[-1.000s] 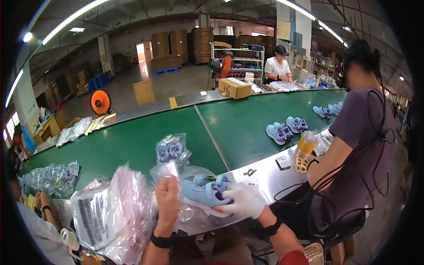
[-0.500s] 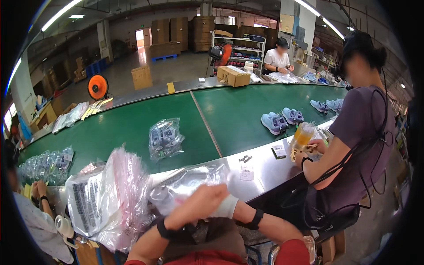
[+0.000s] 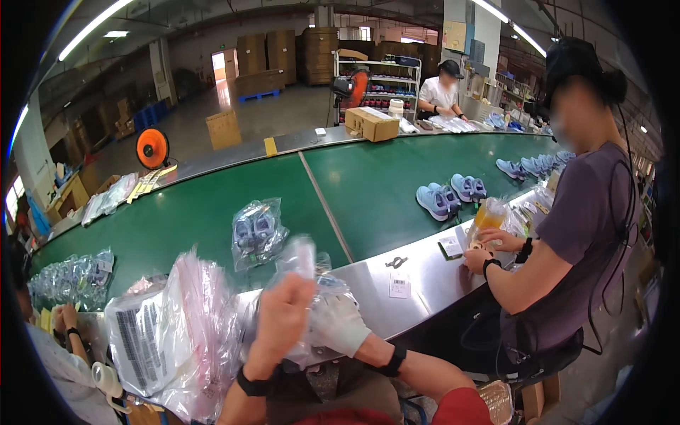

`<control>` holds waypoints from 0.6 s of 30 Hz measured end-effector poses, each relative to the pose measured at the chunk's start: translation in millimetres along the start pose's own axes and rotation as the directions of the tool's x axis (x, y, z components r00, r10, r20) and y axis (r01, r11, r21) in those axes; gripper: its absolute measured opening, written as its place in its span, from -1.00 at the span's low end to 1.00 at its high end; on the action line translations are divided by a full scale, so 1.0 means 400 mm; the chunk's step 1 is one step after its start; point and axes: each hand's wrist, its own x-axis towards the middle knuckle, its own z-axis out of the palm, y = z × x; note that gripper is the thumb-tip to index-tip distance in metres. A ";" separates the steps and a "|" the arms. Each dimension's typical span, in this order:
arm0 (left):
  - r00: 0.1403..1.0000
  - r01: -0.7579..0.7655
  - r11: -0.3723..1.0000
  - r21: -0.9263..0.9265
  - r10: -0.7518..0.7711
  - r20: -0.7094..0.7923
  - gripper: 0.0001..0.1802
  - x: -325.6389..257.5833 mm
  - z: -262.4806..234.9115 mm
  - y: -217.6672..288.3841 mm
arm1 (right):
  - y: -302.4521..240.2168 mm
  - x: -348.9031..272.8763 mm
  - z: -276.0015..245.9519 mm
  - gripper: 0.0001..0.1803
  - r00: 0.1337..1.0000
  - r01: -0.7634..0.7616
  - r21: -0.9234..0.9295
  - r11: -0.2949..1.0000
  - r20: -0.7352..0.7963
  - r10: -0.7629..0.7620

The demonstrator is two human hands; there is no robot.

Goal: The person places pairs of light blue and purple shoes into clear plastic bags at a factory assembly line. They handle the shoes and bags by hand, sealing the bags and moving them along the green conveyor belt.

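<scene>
Since half a second ago both of my hands have come up off the steel ledge, lifting the bagged shoe with them. Left hand [image 3: 283, 312] is bare and closed around the clear plastic bag [image 3: 312, 273], gripping its near side; right hand [image 3: 338, 322], in a white glove, clasps the same bag from the right, so the two hands touch across it. Motion blur hides the exact finger placement. That bag stands roughly upright between the hands, its long axis running up and away from me, its top flap above my left fingers. Ahead, past the steel ledge [image 3: 418, 265], lies the green conveyor belt [image 3: 198, 212], where another bagged pair of shoes [image 3: 256, 232] rests just beyond my left hand. A stack of empty bags [image 3: 170, 340] sits left of my grip.
</scene>
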 end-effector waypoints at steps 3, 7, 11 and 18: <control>0.995 -0.027 0.999 -0.035 0.031 0.097 -0.90 -0.025 0.037 -0.051 | 0.045 -0.043 0.067 -0.66 0.972 0.154 -0.085 0.984 -0.165 -0.166; 0.912 -0.199 0.980 0.011 0.181 0.367 -0.84 -0.073 0.153 -0.041 | 0.061 -0.021 0.078 -0.65 0.972 0.097 0.048 0.994 0.212 -0.105; 0.983 -0.018 0.995 -0.099 0.036 0.181 -0.78 0.003 0.105 -0.046 | 0.131 0.100 0.040 -0.64 0.992 0.018 0.164 0.986 0.117 -0.038; 0.985 0.168 0.962 -0.215 -0.175 -0.012 -0.75 0.035 0.076 -0.102 | 0.247 0.496 0.015 -0.62 0.953 -0.225 -0.048 0.973 -0.221 0.209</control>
